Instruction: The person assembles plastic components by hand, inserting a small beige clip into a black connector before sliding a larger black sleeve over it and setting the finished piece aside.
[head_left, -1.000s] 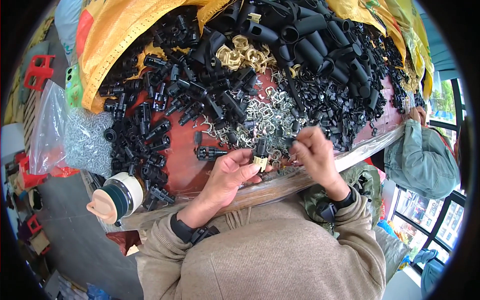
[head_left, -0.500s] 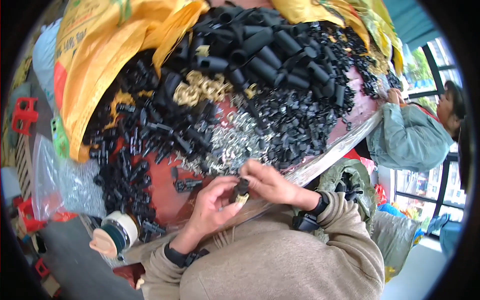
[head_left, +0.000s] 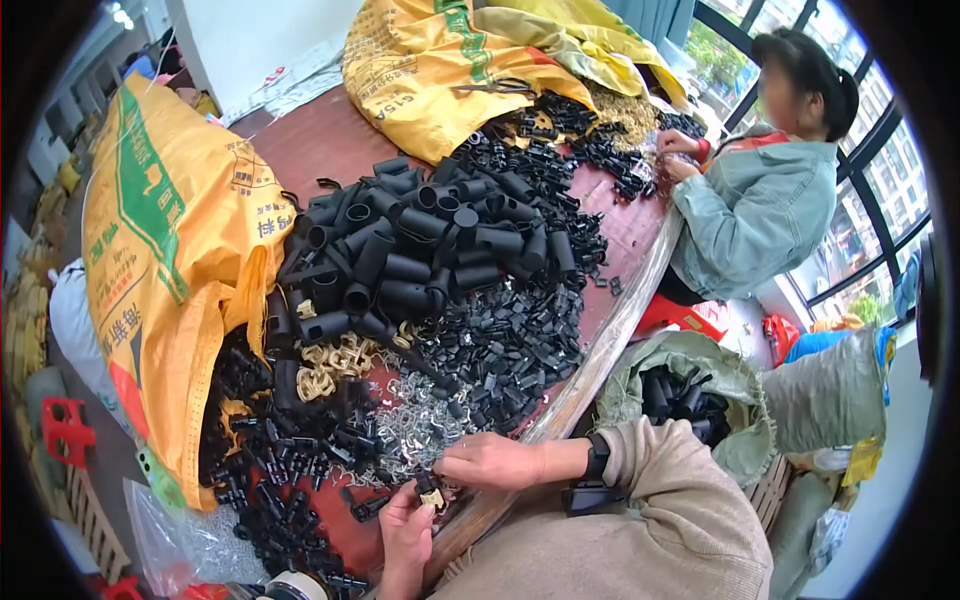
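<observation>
My left hand (head_left: 407, 530) pinches a small black plastic part with a cream-coloured piece (head_left: 430, 498) at its end. Just above it, my right hand (head_left: 490, 461) has its fingers drawn together at the near edge of a heap of silver metal clips (head_left: 415, 410). What those fingertips hold, if anything, is hidden. Beside my left hand lies a black fitting (head_left: 368, 508) on the red tabletop (head_left: 335, 540). Cream-coloured ring pieces (head_left: 335, 366) sit beyond the clips, and small black pieces (head_left: 500, 340) are heaped to their right.
Black tubes (head_left: 400, 240) are piled mid-table, with black assemblies (head_left: 285, 500) at the left. Yellow woven sacks (head_left: 170, 270) lie open on the table. A green sack (head_left: 745, 400) of black parts stands at my right. A co-worker (head_left: 760, 190) works at the far right edge.
The view has tilted up and shifted, showing more of the far table and the co-worker. My right hand's fingertips have moved slightly away from the black part, while my left hand still holds it.
</observation>
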